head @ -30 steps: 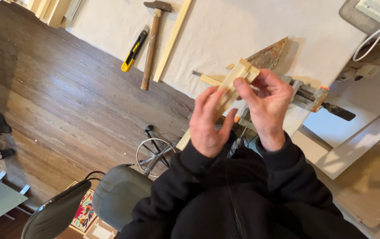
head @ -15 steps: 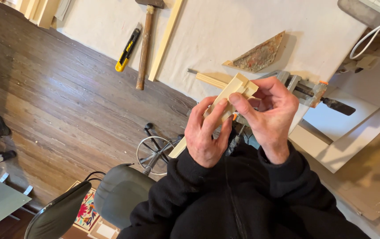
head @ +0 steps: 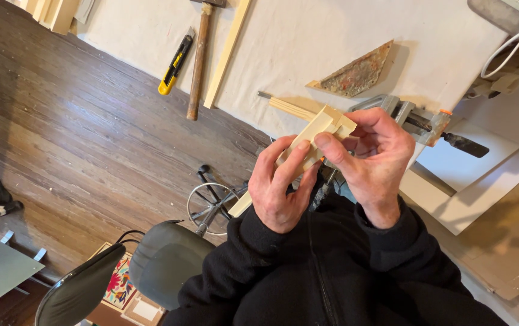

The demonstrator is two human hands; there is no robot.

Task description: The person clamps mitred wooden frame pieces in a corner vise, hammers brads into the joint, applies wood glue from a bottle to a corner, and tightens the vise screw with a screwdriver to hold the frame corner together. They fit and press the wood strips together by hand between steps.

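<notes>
Above table edge, wooden piece (head: 320, 134) lowered — hands closer

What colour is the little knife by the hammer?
Yellow and black utility knife, clearest in the head view.

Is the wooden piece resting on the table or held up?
Held up: left hand and right hand both grip the wooden piece above the table.

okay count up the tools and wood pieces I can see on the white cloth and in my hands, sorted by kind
Hammers: 1, the wooden-handled hammer
Utility knives: 1, the yellow and black utility knife
Clamps: 1, the metal clamp
Wood strips: 2, the long pale strip and the short strip
Triangular boards: 1, the paint-stained triangle
Wooden assemblies: 1, the pale wooden piece held by left hand and right hand
Total: 7
</notes>
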